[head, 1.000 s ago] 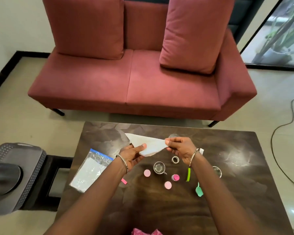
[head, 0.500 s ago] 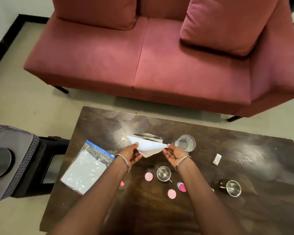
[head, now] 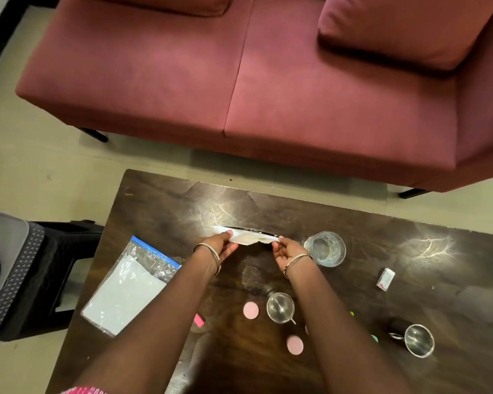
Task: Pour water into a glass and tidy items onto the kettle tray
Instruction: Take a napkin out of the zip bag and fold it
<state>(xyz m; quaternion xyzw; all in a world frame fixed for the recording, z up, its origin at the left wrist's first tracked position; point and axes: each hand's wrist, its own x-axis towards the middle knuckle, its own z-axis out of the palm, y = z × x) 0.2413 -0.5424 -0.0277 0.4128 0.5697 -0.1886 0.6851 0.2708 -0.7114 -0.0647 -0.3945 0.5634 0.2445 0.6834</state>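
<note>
**White paper sheet (head: 251,239) spanned left to right; glass (head: 325,248) off its right end**

Both hands are occupied. The left hand (head: 221,245) pinches the left end of the paper sheet, and the right hand (head: 286,251) pinches the right end at the fingertips. The sheet's long axis runs left to right, roughly parallel to the far edge of the bench (head: 168,211), and it sits low over the far part of the work area. A thin, dark, shiny edge (head: 254,230) shows directly behind the sheet. Whether this is the kettle tray cannot be determined.

The glass stands upright just beside the right hand, on its outer side, apart from the sheet. The right hand is nearer to it, and the left hand is well apart from it. Reaching the glass would likely require the right hand to release its end first.

Two metal cups (head: 280,307) (head: 419,344) and two pink discs (head: 251,310) (head: 294,344) lie nearer the person.
</note>
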